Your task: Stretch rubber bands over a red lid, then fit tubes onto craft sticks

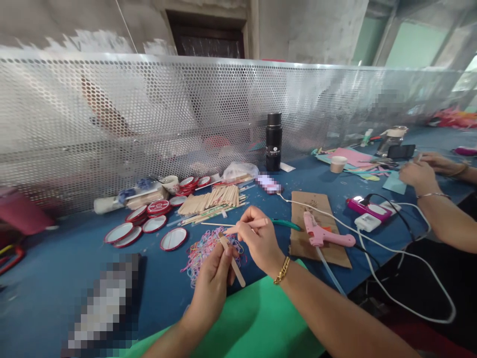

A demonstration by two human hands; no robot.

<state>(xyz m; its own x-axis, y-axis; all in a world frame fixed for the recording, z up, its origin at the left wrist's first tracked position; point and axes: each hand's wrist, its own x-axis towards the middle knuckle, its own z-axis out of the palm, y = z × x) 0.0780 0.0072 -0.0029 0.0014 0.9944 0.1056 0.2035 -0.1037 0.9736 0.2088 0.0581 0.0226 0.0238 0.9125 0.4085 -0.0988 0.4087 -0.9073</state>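
Note:
My left hand pinches a flat wooden craft stick, held at a slant. Its upper end looks darker. My right hand, with a gold chain bracelet at the wrist, grips a slim, pale pink pen-like tool. The tool's tip is close to the stick's upper end; whether they touch I cannot tell. Under and behind my hands lies a tangled pile of pastel loops, partly hidden. Green material lies below my forearms.
Loose craft sticks, round red-rimmed discs and a black bottle stand behind. On the right, a pink glue gun rests on cardboard, near cables and a power strip. Another person's hands work further right.

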